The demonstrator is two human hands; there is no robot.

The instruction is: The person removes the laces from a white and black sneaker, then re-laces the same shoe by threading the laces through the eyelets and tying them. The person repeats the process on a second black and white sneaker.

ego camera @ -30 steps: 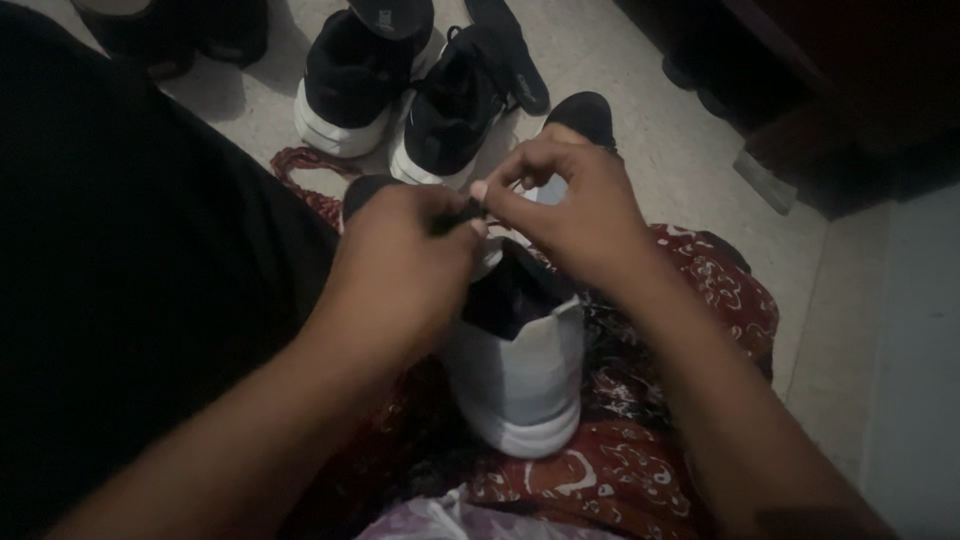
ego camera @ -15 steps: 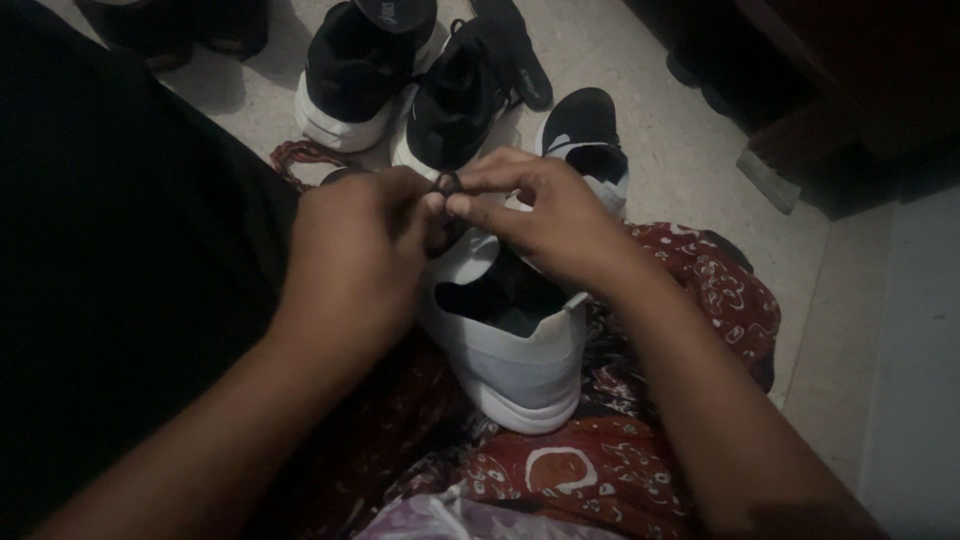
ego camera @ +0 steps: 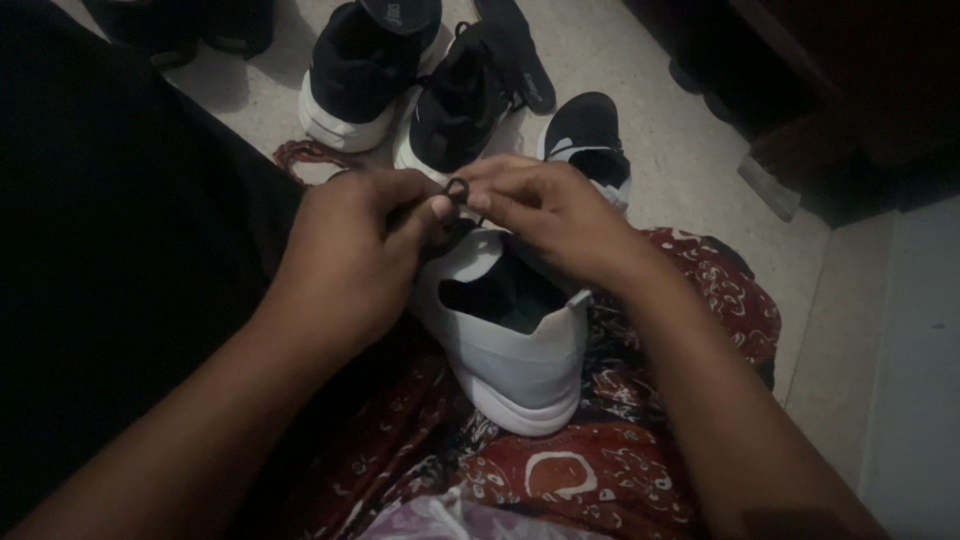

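A white sneaker [ego camera: 520,350] with a dark inside rests on red patterned cloth [ego camera: 600,470] over my lap, heel toward me. Above its tongue, my left hand [ego camera: 350,255] and my right hand [ego camera: 545,215] meet and pinch a dark shoelace [ego camera: 457,190], which forms a small loop between the fingertips. Both hands hide the front half of the shoe.
On the pale floor ahead stand two black sneakers with white soles [ego camera: 360,75] [ego camera: 465,100] and a white-and-black shoe [ego camera: 590,140]. Dark furniture [ego camera: 830,90] fills the upper right. A pale wall or panel [ego camera: 915,380] runs along the right.
The hands shifted slightly left and lower over the shoe, and a small loop of lace has appeared between the fingertips. The white-and-black shoe behind has become visible.
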